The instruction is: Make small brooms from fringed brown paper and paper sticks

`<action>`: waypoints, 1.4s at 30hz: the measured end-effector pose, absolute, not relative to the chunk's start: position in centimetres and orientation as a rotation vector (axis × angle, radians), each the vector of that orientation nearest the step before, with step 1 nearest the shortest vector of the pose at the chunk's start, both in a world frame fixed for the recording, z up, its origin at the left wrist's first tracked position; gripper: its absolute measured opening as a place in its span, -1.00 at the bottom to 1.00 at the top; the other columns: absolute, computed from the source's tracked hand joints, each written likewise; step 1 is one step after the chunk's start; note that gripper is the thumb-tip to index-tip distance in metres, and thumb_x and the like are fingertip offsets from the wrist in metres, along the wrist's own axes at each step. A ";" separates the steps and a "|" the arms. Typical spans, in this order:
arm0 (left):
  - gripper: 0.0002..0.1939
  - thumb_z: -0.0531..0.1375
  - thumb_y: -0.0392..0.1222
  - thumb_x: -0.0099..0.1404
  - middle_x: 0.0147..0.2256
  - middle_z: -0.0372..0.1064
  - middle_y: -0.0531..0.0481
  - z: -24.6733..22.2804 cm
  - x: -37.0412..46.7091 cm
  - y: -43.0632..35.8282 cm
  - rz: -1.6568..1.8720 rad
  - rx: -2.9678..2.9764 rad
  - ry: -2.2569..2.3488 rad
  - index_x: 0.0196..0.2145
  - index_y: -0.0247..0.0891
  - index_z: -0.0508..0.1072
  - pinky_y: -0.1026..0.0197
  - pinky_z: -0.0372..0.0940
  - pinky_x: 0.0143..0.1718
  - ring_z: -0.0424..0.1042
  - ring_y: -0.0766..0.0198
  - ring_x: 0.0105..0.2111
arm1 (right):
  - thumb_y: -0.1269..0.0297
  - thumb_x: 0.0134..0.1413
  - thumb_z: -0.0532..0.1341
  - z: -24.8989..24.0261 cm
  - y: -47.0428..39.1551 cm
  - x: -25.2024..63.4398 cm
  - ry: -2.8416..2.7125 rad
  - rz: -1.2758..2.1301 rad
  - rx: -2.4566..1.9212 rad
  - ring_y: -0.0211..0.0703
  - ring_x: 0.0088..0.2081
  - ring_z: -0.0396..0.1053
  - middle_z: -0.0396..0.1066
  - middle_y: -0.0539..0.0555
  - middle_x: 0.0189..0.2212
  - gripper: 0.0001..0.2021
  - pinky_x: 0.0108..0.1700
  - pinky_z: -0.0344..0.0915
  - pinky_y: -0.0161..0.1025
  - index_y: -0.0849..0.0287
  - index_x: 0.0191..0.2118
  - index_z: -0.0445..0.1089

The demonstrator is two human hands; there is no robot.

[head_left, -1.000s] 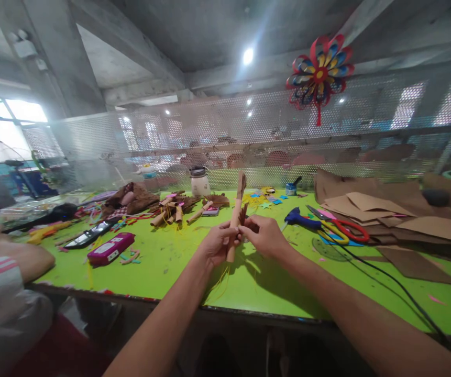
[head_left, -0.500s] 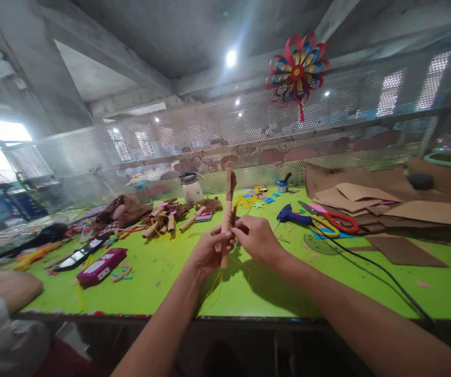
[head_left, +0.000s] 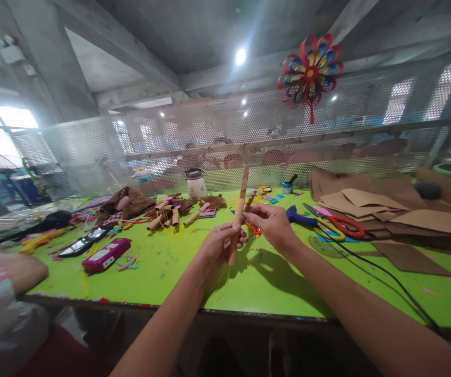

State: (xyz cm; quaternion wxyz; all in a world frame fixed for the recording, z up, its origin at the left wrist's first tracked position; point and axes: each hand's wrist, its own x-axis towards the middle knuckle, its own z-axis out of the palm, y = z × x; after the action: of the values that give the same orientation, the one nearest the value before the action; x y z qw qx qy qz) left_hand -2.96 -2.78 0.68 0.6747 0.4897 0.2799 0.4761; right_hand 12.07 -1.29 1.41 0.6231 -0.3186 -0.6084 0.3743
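Observation:
My left hand (head_left: 221, 242) is closed around a slim tan paper tube (head_left: 241, 199) that stands nearly upright, its top leaning slightly right. Thin yellow string (head_left: 222, 285) hangs below this hand. Just right of the tube, my right hand (head_left: 274, 225) pinches a narrow dark brown paper strip (head_left: 251, 199), whose top sticks up beside the tube. Whether the strip's lower end touches the tube is hidden by my fingers. Behind my right hand lies a blue glue gun (head_left: 300, 217) with a black cord, next to scissors with red and yellow handles (head_left: 345, 226).
Several similar paper tubes (head_left: 175, 217) lie in a pile at the left. Nearer are a purple box (head_left: 106, 255) and a phone (head_left: 86, 242). Brown paper sheets (head_left: 417, 256) cover the right side. At the far left rests another person's arm (head_left: 17, 264).
The tube has tipped a little to the right. My right hand has moved outward, and the brown strip now angles away from the tube. The view has shifted slightly.

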 end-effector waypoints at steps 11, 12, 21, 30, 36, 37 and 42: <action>-0.78 0.25 -0.28 0.08 -0.48 0.35 -0.09 0.3 -2.9 -2.7 1.041 1.131 0.618 -0.28 -0.41 0.44 0.37 0.18 -0.51 0.31 0.38 -0.50 | 0.19 -0.14 0.28 0.7 -0.9 12.2 -1.471 0.767 -0.732 -0.27 -0.53 0.33 0.41 0.01 -0.57 -0.81 -0.45 0.26 -0.32 0.23 -0.48 0.39; -0.79 0.25 -0.28 0.08 -0.48 0.35 -0.09 0.3 -2.9 -2.7 1.039 1.127 0.621 -0.29 -0.41 0.44 0.37 0.19 -0.51 0.31 0.38 -0.51 | 0.18 -0.14 0.28 0.6 -0.9 12.2 -1.476 0.761 -0.735 -0.26 -0.53 0.33 0.41 0.01 -0.57 -0.80 -0.45 0.26 -0.32 0.23 -0.48 0.40; -0.85 0.24 -0.30 0.10 -0.48 0.36 -0.10 0.4 -2.9 -2.8 1.030 1.105 0.629 -0.33 -0.41 0.44 0.37 0.19 -0.52 0.31 0.39 -0.53 | 0.18 -0.13 0.27 0.4 -0.8 12.2 -1.510 0.714 -0.754 -0.23 -0.50 0.35 0.43 0.03 -0.55 -0.82 -0.44 0.28 -0.29 0.22 -0.47 0.40; -0.87 0.20 -0.33 0.13 -0.49 0.36 -0.09 0.4 -2.9 -3.0 1.028 1.102 0.635 -0.32 -0.41 0.42 0.38 0.19 -0.52 0.31 0.41 -0.54 | 0.20 -0.15 0.29 0.5 -0.9 12.3 -1.509 0.692 -0.790 -0.25 -0.51 0.33 0.41 0.04 -0.56 -0.81 -0.43 0.27 -0.29 0.24 -0.49 0.40; -0.86 0.19 -0.33 0.15 -0.47 0.37 -0.10 0.3 -3.0 -2.9 1.022 1.130 0.624 -0.30 -0.42 0.41 0.37 0.20 -0.50 0.32 0.41 -0.53 | 0.21 -0.15 0.29 0.3 -0.7 12.4 -1.537 0.672 -0.779 -0.25 -0.51 0.33 0.42 0.05 -0.55 -0.81 -0.42 0.28 -0.29 0.25 -0.48 0.41; -0.86 0.19 -0.32 0.15 -0.46 0.37 -0.11 0.2 -3.0 -2.9 1.022 1.132 0.625 -0.29 -0.42 0.41 0.37 0.20 -0.50 0.32 0.41 -0.53 | 0.20 -0.14 0.28 0.3 -0.7 12.4 -1.544 0.670 -0.777 -0.24 -0.51 0.33 0.42 0.04 -0.55 -0.81 -0.41 0.28 -0.29 0.24 -0.48 0.41; -0.86 0.19 -0.33 0.16 -0.47 0.36 -0.09 0.2 -3.0 -2.9 1.015 1.137 0.647 -0.29 -0.43 0.40 0.37 0.18 -0.51 0.32 0.42 -0.53 | 0.19 -0.14 0.28 0.4 -0.8 12.6 -1.568 0.662 -0.773 -0.25 -0.52 0.34 0.42 0.03 -0.56 -0.81 -0.44 0.28 -0.30 0.24 -0.50 0.39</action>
State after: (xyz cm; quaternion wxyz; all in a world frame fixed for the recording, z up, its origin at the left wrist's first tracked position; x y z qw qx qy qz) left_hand -3.02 -2.85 0.15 0.6762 0.5059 0.2878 0.4516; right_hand 12.58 -0.78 0.44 0.5943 -0.3326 -0.6746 0.2847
